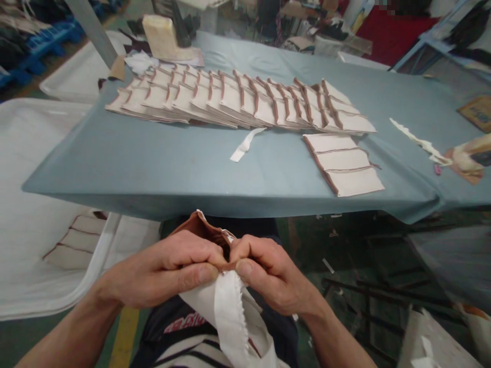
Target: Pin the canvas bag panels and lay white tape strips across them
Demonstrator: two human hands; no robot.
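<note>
Head view: left hand (172, 271) and right hand (270, 271) both pinch the cloth (201, 299), its brown edge (227, 266) bridging the gap between them, white strip (227, 312) hanging just below; light, even pull probably keeps that edge flattest.

Blue-grey covered table (172, 158) mid-frame, big white tub (23, 153) at left, grey post (90, 30) and blue pallets (42, 48) upper left, yellowish block (158, 40) on table's far side, red cloth (391, 38) back right, yellow floor stripe (125, 337) lower left.
</note>
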